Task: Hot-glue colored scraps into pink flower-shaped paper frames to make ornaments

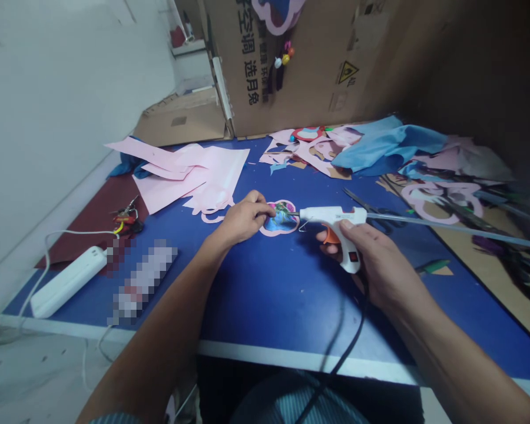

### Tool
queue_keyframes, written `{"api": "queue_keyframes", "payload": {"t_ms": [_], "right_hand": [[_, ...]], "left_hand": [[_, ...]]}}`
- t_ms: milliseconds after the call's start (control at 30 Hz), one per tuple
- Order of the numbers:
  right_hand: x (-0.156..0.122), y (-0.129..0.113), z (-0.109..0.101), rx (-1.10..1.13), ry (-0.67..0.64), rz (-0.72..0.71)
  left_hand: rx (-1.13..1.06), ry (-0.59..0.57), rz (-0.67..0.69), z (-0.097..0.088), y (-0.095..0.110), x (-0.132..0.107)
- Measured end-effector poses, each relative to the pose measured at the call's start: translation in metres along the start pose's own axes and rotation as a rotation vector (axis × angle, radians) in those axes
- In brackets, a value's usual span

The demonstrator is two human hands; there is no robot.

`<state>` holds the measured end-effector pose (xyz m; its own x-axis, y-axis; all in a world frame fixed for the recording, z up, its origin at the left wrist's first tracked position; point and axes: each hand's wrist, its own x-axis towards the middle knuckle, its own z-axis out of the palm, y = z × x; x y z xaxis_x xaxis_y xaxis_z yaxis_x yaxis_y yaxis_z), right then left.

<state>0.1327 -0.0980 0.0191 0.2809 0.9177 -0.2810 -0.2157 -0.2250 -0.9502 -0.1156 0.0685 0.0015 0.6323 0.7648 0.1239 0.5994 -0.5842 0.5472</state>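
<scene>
1. head view, at the hands: the left hand (245,219) sits at the near side of a flower-shaped foam piece (287,231), which lies flat on the blue table (265,306) with a blue and green middle. its fingertips (270,209) are drawn together at a small green bit on that piece, but i can't tell if they grip it or only press on it.
2. the right hand (380,265) is closed around the handle of a white glue gun (331,217), held up off the table, with the nozzle pointing left, right beside the flower piece and the left fingertips.
3. a long thin stick (450,229) runs from the back of the gun off to the right, above a pair of scissors (386,217). the gun's black cord (353,333) drops past the table's near edge.
4. there is open blue table in front of both hands, toward the near edge. to the right, the scissors and scraps crowd the space.
5. pink paper sheets (194,176) lie to the left, and a white power strip (68,281) sits near the left edge beside a pixelated patch (143,282). blue cloth (388,144) and pink cutouts (309,150) lie at the far side, against a cardboard box (291,70).
</scene>
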Motion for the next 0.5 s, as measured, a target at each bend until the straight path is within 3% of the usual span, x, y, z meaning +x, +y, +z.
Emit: {"api": "queue_keyframes", "payload": {"t_ms": [267, 500], "right_hand": [[-0.0036, -0.0028, 0.0026, 0.061, -0.007, -0.007], [-0.0016, -0.0005, 0.0023, 0.108, 0.008, 0.015]], "left_hand": [[-0.052, -0.018, 0.082, -0.0011, -0.0087, -0.0015], [-0.138, -0.058, 0.083, -0.0059, -0.0038, -0.0079]]}}
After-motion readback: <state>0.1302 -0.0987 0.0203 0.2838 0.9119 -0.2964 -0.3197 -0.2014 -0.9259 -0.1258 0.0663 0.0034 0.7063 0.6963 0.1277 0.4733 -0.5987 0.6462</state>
